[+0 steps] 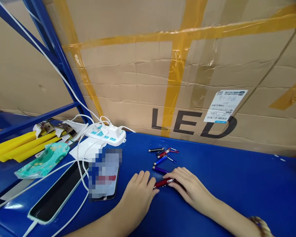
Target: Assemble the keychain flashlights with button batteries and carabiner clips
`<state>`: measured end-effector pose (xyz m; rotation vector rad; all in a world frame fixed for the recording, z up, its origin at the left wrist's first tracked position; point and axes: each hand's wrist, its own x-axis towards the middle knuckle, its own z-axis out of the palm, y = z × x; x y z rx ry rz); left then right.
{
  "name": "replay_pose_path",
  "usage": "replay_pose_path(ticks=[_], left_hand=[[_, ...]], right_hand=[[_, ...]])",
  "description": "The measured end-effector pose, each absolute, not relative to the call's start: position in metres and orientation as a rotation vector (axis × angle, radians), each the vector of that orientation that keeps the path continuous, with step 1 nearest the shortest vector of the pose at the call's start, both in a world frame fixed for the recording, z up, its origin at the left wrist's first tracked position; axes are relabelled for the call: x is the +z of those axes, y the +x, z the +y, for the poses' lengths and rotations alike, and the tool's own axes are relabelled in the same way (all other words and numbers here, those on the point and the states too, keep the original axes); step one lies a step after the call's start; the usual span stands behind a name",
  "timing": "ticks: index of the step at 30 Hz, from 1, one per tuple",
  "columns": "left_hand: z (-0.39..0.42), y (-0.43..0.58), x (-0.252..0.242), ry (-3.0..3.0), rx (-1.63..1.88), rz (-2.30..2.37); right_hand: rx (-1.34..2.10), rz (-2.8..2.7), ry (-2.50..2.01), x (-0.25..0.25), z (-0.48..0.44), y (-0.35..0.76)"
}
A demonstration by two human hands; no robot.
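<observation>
A small red keychain flashlight (163, 183) lies level between my two hands, just over or on the blue tabletop. My left hand (137, 194) pinches its left end between thumb and fingers. At the other end, the fingers and thumb of my right hand (185, 184) close round it, hiding that end. Behind them sit a purple-blue flashlight (160, 170), partly covered by my right fingers, a blue flashlight (160, 160) with a carabiner, a red flashlight (164, 153) with a red carabiner, and a black flashlight (156, 150).
To the left are a phone (111, 189) with a blurred screen, another phone (59, 194) on a cable, a white power strip (113, 140), a green patterned packet (44, 159) and yellow rolled items (22, 144). A large cardboard box (128, 82) stands behind the blue table (256, 184).
</observation>
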<state>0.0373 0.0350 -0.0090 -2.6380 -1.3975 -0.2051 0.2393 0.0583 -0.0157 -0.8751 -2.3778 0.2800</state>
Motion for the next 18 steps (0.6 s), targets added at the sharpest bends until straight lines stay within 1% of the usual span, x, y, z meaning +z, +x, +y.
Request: replay_pose_path(ticks=[4,9,12,14,18], left_hand=[[0.029,0.034,-0.012,-2.537,-0.197,-1.356],[0.000,0.003,-0.019,-2.274,-0.302,-1.404],[-0.021,-0.027,-0.027,-2.098,-0.326,-1.657],[-0.031,-0.040,-0.032,-2.086,-0.273,-1.795],[-0.034,-0.040,-0.038,-1.786,-0.345,-1.983]], right_hand=[[0.353,-2.344,-0.874,-0.018,0.061,0.242],[0.317,-2.323,-0.895,-0.017,0.062,0.242],[0.289,-2.292,-0.922,-0.019,0.062,0.244],[0.273,-2.270,-0.922,-0.020,0.062,0.245],[0.256,-2.224,-0.940,-0.023,0.062,0.246]])
